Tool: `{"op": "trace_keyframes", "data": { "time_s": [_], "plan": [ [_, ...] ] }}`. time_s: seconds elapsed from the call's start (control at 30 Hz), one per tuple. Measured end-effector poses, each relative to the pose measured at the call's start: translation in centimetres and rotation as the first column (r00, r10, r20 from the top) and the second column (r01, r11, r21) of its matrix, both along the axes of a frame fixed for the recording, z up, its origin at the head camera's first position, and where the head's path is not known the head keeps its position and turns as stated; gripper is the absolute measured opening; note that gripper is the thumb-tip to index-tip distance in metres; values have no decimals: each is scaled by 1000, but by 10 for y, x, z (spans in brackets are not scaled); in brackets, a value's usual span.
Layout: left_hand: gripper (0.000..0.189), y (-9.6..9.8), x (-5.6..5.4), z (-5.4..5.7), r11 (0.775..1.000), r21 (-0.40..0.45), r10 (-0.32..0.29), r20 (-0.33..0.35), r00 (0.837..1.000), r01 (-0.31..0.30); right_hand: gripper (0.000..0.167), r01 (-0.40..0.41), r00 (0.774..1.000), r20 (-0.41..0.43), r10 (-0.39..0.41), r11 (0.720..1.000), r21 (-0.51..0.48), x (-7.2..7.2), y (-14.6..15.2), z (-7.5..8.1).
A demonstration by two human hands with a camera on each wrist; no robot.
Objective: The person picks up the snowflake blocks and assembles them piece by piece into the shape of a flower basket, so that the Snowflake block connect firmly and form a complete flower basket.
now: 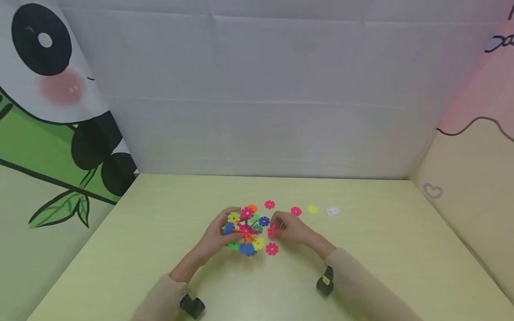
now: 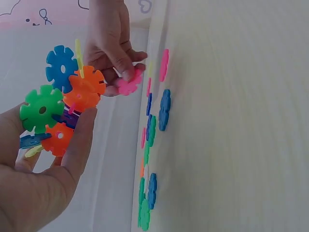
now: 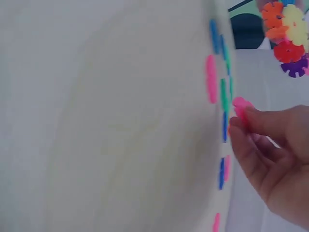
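Observation:
My left hand [image 1: 213, 236] grips a cluster of joined plastic snowflake discs [image 2: 83, 92] by its side, thumb and fingers around it. Orange, green, blue, yellow and purple discs show in the cluster, slotted together at different angles. To the right of it, my right hand [image 1: 296, 228] pinches a single pink snowflake disc [image 2: 129, 83] between thumb and fingertips. In the right wrist view this pink disc [image 3: 241, 105] is partly covered by the thumb. A gap separates it from the cluster [image 3: 288, 36].
Loose discs lie flat on the pale table [image 1: 381, 249]. Among them are a pink disc [image 1: 271, 248] nearer the front, a dark blue disc [image 1: 264, 221], a yellow disc [image 1: 312, 209] and a white disc [image 1: 333, 211]. A white wall [image 1: 257, 133] stands behind.

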State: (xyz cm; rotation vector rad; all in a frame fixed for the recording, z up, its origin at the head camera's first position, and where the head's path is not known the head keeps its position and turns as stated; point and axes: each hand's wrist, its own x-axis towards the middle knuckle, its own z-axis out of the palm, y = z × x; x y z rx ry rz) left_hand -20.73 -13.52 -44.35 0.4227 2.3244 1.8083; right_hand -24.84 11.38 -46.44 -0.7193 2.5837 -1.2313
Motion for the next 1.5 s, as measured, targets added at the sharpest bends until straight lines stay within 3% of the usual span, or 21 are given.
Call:
{"op": "trace_keyframes", "data": {
  "time_s": [0.07,0.17,0.33,0.67,0.83,0.97,1.17,1.37,1.5],
  "plan": [
    [61,5,1,1,1000,19,-3,17,1000,3,14,55,998,18,-53,993,-108,6,3,10],
    [61,10,1,3,998,60,-15,51,999,12,15,115,993,31,-111,959,-257,15,6,27],
    [61,17,1,7,993,112,-42,91,995,32,18,144,989,36,-141,921,-362,25,7,45],
    [60,28,0,7,996,83,-46,63,997,40,19,171,984,14,-178,917,-361,28,4,50],
    [59,31,1,7,996,74,-47,18,999,46,18,144,978,-101,-183,940,-310,29,2,45],
    [62,36,5,9,998,44,-41,-29,999,42,17,124,957,-219,-190,950,-286,32,0,42],
    [63,47,7,10,997,6,-72,-65,995,72,16,86,922,-329,-206,935,-345,37,-1,40],
    [54,54,8,9,1000,18,15,-117,993,-13,19,59,885,-411,-221,927,-371,39,-2,36],
    [52,57,10,8,995,58,85,-108,991,-79,20,36,853,-471,-226,925,-379,40,-3,31]
  ]
}}
